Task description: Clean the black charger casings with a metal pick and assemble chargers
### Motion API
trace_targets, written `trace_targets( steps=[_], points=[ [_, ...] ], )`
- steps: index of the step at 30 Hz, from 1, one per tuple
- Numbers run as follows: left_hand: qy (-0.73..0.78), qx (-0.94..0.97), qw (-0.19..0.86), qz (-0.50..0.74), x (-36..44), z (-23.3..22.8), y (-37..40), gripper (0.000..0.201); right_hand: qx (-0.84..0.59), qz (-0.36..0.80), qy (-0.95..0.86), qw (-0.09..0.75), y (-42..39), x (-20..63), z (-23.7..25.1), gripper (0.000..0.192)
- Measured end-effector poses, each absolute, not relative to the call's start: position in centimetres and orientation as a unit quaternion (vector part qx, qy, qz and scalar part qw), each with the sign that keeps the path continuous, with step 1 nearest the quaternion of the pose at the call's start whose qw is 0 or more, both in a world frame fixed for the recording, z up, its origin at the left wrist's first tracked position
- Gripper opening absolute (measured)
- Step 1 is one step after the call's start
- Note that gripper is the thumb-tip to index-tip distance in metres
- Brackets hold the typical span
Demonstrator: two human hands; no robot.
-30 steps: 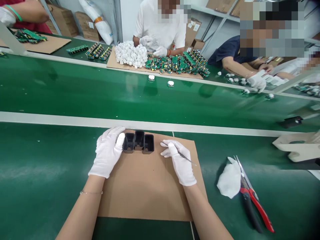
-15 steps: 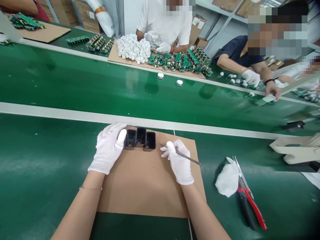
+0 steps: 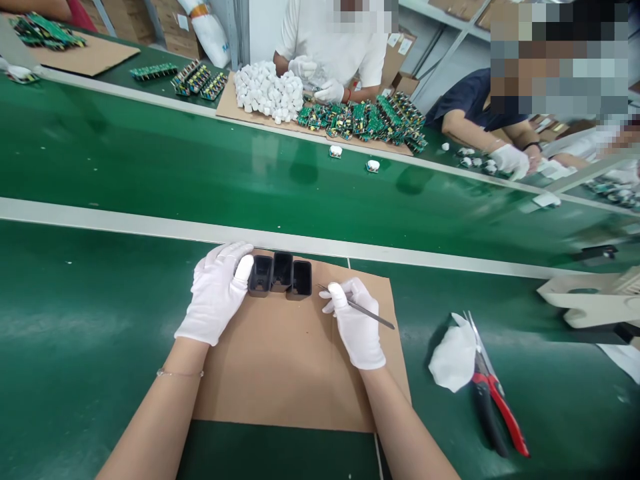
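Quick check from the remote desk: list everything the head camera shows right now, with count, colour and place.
open black plastic housings: three, black, side by side at the far edge of the cardboard
flat brown cardboard sheet: one, brown, on the near green table
thin metal tweezers: one, silver, in the right hand
red-handled cutters: one, red and black, on the table at right
crumpled white cloth: one, white, beside the cutters
small white plastic caps: a heap, white, far bench
green circuit boards: many, green, far bench
co-workers' gloved hands: several, white, far bench
left hand: white glove, touching the leftmost housing
right hand: white glove, on the cardboard
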State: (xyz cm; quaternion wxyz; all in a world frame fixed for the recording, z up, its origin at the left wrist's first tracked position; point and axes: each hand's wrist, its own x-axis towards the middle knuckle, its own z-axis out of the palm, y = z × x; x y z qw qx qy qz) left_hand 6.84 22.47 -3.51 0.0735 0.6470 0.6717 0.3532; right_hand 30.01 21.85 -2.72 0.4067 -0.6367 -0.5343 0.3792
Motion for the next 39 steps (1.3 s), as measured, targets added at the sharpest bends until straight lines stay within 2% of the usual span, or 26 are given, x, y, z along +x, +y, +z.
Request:
trace_targets(
  steps=[10,20,26,34,39],
  points=[
    [0.677,0.645,0.084,0.343,6.8,-3.6,22.5,0.049,-0.653,0.348,-0.536,0.406,21.5,29.8,-2.7,0.036],
    [0.678,0.645,0.081,0.343,6.8,-3.7,22.6,0.050,-0.699,0.291,-0.580,0.301,22.1,29.9,-2.6,0.037],
    [0.678,0.648,0.078,0.338,6.7,-3.8,22.7,0.051,-0.683,0.290,-0.609,0.280,22.1,29.8,-2.2,0.035],
    [0.679,0.645,0.088,0.340,6.8,-3.6,22.6,0.050,-0.611,0.416,-0.557,0.379,22.4,30.7,-2.9,0.033],
    [0.680,0.643,0.085,0.342,6.8,-3.6,22.6,0.050,-0.624,0.401,-0.531,0.409,22.3,30.4,-3.3,0.036]
  ],
)
